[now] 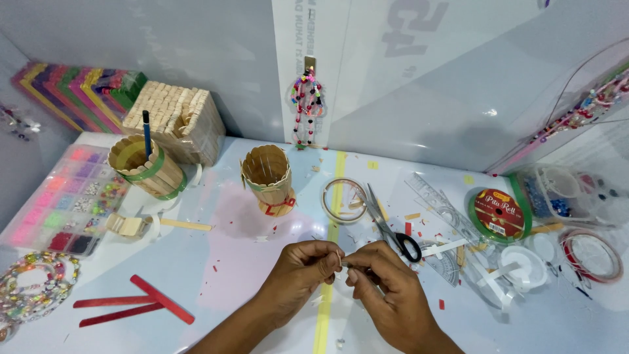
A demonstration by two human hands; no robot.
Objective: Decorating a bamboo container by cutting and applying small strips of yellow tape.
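Now | left hand (303, 263) and right hand (380, 278) both pinched shut on a small clear strip (341, 263) | peeling step, likely | next needs steady fingertip grip

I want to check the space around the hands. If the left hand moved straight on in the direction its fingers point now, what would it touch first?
The left hand points right, so it would first meet the fingertips of the right hand, which it already nearly touches. Something tiny seems pinched between them; I cannot identify it.
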